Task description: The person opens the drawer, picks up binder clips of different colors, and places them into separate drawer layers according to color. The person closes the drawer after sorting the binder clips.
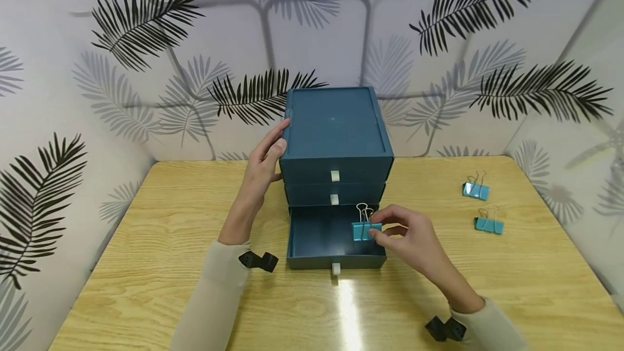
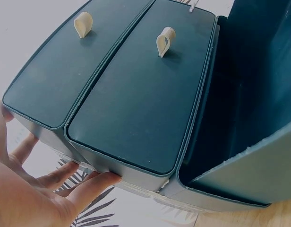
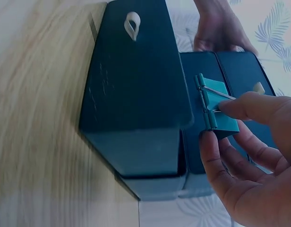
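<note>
A dark blue drawer box [image 1: 336,123] stands on the table, its bottom drawer [image 1: 317,232] pulled out and its two upper drawers closed. Flat along the box's left side lies my left hand [image 1: 260,169], fingers extended against the wall, as the left wrist view also shows. Over the right part of the pulled-out drawer, my right hand [image 1: 407,232] pinches a teal binder clip [image 1: 361,231] between thumb and fingers. In the right wrist view the binder clip [image 3: 218,101] has its wire handles folded out under the thumb.
Two more teal binder clips [image 1: 475,190] [image 1: 489,225] lie on the wooden table [image 1: 185,205] to the right of the box. Each drawer front carries a small white pull tab [image 1: 336,268]. A leaf-patterned wall covering [image 1: 317,31] rises behind the table.
</note>
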A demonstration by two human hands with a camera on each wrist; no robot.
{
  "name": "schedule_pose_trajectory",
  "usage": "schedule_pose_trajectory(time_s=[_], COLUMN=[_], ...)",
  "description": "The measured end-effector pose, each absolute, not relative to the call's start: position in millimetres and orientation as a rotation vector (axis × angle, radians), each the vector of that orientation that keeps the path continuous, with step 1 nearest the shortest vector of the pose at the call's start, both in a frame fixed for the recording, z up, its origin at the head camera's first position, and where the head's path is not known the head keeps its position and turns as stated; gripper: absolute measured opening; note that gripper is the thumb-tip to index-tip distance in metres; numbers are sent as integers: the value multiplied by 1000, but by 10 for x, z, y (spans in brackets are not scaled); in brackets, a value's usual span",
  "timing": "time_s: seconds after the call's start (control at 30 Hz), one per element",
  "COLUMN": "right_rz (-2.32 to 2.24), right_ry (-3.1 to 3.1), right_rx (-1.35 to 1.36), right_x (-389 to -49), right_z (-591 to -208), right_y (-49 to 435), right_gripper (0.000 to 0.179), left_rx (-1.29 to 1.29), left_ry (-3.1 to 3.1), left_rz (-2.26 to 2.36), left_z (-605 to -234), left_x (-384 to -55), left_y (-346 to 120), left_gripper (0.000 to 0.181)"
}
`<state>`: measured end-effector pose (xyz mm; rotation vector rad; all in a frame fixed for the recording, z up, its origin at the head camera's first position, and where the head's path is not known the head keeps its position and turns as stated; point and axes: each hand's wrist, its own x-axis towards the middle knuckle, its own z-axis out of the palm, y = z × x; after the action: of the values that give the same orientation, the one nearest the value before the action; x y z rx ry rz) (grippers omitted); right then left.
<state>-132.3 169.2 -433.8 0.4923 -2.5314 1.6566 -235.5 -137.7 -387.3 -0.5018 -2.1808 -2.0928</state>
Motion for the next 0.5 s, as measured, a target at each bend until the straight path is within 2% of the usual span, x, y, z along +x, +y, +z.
schedule_pose_trajectory(time_s=[0.5], right_rz=[1611], right_ry=[-2598], right_rx=[572], right_x=[-1419], right_z=[-4442], right_y=[1258], right_gripper=[15], left_rx=[-500], left_ry=[-2180], left_rz=[-2088], left_z=[-3893], left_x=[-2373], left_y=[-1375], left_gripper=[50])
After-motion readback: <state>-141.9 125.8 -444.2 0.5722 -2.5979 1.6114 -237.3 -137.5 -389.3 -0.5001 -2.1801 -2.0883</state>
